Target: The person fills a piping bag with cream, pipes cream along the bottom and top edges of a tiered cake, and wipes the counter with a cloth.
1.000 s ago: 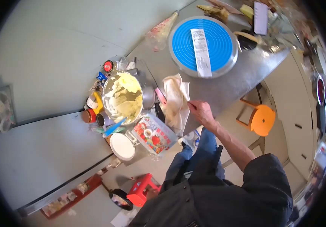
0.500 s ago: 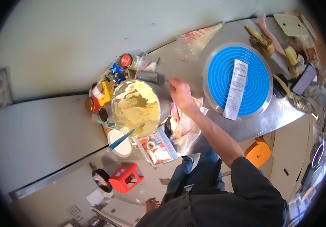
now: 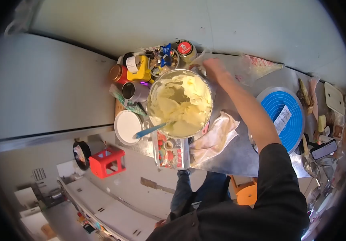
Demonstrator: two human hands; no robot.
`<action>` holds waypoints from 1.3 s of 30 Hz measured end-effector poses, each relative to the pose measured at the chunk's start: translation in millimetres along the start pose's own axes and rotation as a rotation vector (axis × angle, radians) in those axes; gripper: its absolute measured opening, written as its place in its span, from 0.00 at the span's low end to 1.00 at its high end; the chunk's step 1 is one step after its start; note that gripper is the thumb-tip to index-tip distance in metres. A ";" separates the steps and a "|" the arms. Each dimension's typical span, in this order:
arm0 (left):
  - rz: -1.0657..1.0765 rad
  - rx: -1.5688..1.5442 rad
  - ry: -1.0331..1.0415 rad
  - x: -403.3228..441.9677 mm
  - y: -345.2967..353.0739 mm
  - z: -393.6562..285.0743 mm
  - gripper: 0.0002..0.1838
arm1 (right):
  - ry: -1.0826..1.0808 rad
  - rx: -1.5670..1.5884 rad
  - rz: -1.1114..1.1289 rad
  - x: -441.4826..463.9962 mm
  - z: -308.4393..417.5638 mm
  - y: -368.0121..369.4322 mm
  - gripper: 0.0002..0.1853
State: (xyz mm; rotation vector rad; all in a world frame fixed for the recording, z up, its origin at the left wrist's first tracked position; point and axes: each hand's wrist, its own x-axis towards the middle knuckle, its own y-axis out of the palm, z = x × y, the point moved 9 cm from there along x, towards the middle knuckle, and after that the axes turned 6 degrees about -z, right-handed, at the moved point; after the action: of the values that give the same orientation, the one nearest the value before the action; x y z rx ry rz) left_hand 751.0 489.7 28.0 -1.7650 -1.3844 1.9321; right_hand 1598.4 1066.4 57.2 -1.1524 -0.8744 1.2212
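My right hand (image 3: 215, 69) reaches over the back of the metal bowl (image 3: 151, 100), its fingers closed near a small metal item and clear plastic; what they hold is too small to make out. Pale yellow cream (image 3: 189, 114) coats the bowl's inside, and a blue-handled spatula (image 3: 149, 131) leans over its front left rim. A crumpled cloth (image 3: 215, 140) lies to the bowl's right. Low in the view, my left hand (image 3: 159, 223) shows only partly at the edge of the dark shirt, its fingers hidden.
A blue turntable mat (image 3: 275, 105) carries a paper slip. Jars, a yellow container (image 3: 140, 70) and a metal cup (image 3: 135, 91) stand left of the bowl, beside a white lid (image 3: 127, 127). A piping bag (image 3: 261, 66) lies by the wall. Red (image 3: 106, 162) and orange stools (image 3: 246, 195) are below.
My right hand has moved from the cloth's edge to behind the bowl. The view has turned, putting the bowl nearer the middle and the turntable farther right.
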 end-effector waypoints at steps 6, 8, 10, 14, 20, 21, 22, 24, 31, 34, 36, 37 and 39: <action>0.134 -0.560 -0.011 39.0 32.5 5.4 0.14 | 0.338 0.376 -0.004 -63.7 -41.1 -77.2 0.14; 0.190 -0.742 -0.262 28.6 16.2 -62.6 0.17 | 0.379 0.834 0.199 -94.2 -64.7 -77.7 0.14; 0.103 -0.519 -0.164 37.1 0.8 -110.8 0.18 | 0.458 1.265 0.131 -130.0 -68.9 -97.7 0.19; 0.041 -0.553 0.158 49.0 -25.8 -194.3 0.18 | 0.269 1.643 -0.003 -227.1 -21.4 -185.7 0.24; 0.249 -0.698 0.587 -13.3 -71.3 -385.0 0.19 | -0.020 1.687 -0.030 -363.4 97.7 -229.1 0.28; 0.365 -0.700 0.627 -44.5 -80.0 -418.6 0.25 | -0.002 1.656 0.013 -382.1 121.9 -220.7 0.27; 0.592 -0.933 0.680 -72.8 -77.9 -443.8 0.32 | 0.012 1.620 0.064 -398.7 145.5 -210.7 0.26; 0.927 -1.190 0.814 -134.1 -91.8 -482.1 0.39 | 0.005 1.481 0.134 -430.4 199.6 -195.0 0.25; 0.566 -1.896 0.759 -136.9 -195.4 -427.7 0.31 | -0.259 1.028 0.402 -514.0 325.8 -169.3 0.23; 0.196 -1.662 0.942 -158.8 -246.5 -379.2 0.23 | -0.289 1.041 0.281 -516.8 351.5 -150.7 0.23; -0.015 -1.458 1.035 -183.4 -262.3 -377.2 0.20 | -0.501 0.890 0.015 -522.3 372.1 -172.7 0.26; -0.021 -1.308 1.041 -189.4 -261.5 -377.2 0.17 | -0.536 0.905 -0.080 -521.5 383.1 -179.7 0.27; -0.219 -1.082 1.184 -215.6 -265.7 -385.2 0.18 | -0.537 1.024 -0.231 -514.2 400.7 -185.8 0.29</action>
State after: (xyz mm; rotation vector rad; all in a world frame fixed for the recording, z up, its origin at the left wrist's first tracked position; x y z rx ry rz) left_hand 1025.1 683.1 419.1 -2.2422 -1.9262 -0.2989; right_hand 1172.5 642.2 370.7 0.1003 -0.5838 1.5168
